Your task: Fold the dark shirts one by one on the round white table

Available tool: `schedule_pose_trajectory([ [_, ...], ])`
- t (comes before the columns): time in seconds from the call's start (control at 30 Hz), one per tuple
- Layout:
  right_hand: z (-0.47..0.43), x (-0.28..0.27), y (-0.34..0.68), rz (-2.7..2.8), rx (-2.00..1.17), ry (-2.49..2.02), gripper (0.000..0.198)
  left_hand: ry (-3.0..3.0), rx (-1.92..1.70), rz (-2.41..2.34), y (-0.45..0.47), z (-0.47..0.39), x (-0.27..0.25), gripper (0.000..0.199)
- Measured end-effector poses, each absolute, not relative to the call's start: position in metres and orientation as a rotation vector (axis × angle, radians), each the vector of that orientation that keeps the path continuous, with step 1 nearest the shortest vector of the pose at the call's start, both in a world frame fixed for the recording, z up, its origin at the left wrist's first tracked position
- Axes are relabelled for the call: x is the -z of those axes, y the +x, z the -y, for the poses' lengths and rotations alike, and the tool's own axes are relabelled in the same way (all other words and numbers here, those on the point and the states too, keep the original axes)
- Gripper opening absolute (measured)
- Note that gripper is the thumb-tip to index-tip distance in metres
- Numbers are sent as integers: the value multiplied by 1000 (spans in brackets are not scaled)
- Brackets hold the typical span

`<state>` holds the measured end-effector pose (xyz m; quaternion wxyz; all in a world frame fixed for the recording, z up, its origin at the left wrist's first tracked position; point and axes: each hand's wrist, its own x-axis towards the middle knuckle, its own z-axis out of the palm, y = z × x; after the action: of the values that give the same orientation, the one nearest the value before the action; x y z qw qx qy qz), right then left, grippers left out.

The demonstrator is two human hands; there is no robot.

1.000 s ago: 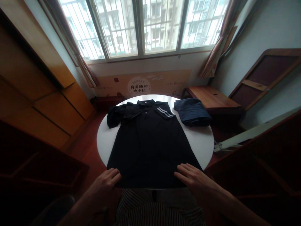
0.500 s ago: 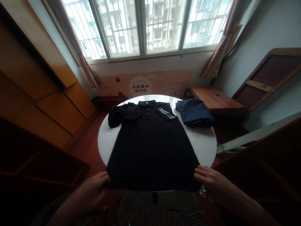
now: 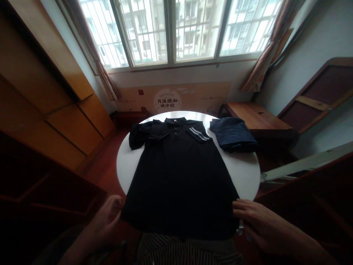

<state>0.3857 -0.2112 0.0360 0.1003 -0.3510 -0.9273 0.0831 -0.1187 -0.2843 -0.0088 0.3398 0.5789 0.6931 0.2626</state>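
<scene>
A black polo shirt [image 3: 184, 176] lies spread face up on a round white table [image 3: 245, 169], collar at the far side, two pale stripes on its right sleeve. Its lower part hangs over the near edge. My left hand [image 3: 107, 213] is just beside the shirt's left hem corner, thumb and bent fingers apart; no cloth shows between them. At the right hem corner, my right hand [image 3: 253, 217] pinches the shirt's edge. Something small, clear and shiny [image 3: 239, 227] shows under that hand; its kind is unclear.
A folded dark blue garment [image 3: 234, 134] lies on the table's right side. Bunched dark cloth [image 3: 136, 136] is by the left sleeve. A low wooden table [image 3: 259, 116] stands back right, wooden cabinets [image 3: 68, 125] at left. Striped cloth [image 3: 165, 250] shows below me.
The shirt's hem has dropped lower over the near edge. My left hand has come off the corner and shifted slightly left. My right hand stays at its corner. The view has shifted slightly.
</scene>
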Motion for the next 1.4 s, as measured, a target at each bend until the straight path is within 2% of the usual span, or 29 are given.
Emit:
schedule_pose_trajectory([
  [0.1,209,-38,387,2761,-448,-933,27,887,-826,-1817,-107,284,20,54],
  [0.23,204,-40,383,2786,-519,-939,25,691,-902,-1626,-85,280,24,70],
  [0.4,195,-48,347,2813,-513,-967,21,790,-870,-1546,-78,275,19,63],
  [0.6,168,-69,249,2775,-548,-672,23,1014,-892,-1562,-53,261,-9,54],
  [0.73,144,-76,181,2981,-528,-555,65,1371,-653,-1363,-31,247,-37,46],
  [0.8,135,-74,158,3091,-538,-458,74,1577,-495,-1265,-31,244,-54,42],
  [0.87,130,-71,144,3130,-560,-381,70,1716,-374,-1235,-40,241,-72,35],
  [1.03,131,-74,137,3086,-571,-461,30,1774,-309,-1237,-76,181,-103,31],
  [1.13,131,-80,140,3047,-678,-498,31,1811,-638,-1462,-82,93,-102,36],
  [1.2,131,-81,143,2993,-799,-493,33,1803,-849,-1825,-79,28,-95,34],
  [1.27,129,-81,147,2897,-924,-468,35,1711,-767,-2110,-71,-27,-87,30],
  [1.33,128,-82,155,2789,-1054,-444,35,1648,-682,-2188,-61,-65,-79,27],
  [1.4,128,-86,166,2694,-1219,-425,25,1617,-634,-2180,-53,-88,-72,27],
])
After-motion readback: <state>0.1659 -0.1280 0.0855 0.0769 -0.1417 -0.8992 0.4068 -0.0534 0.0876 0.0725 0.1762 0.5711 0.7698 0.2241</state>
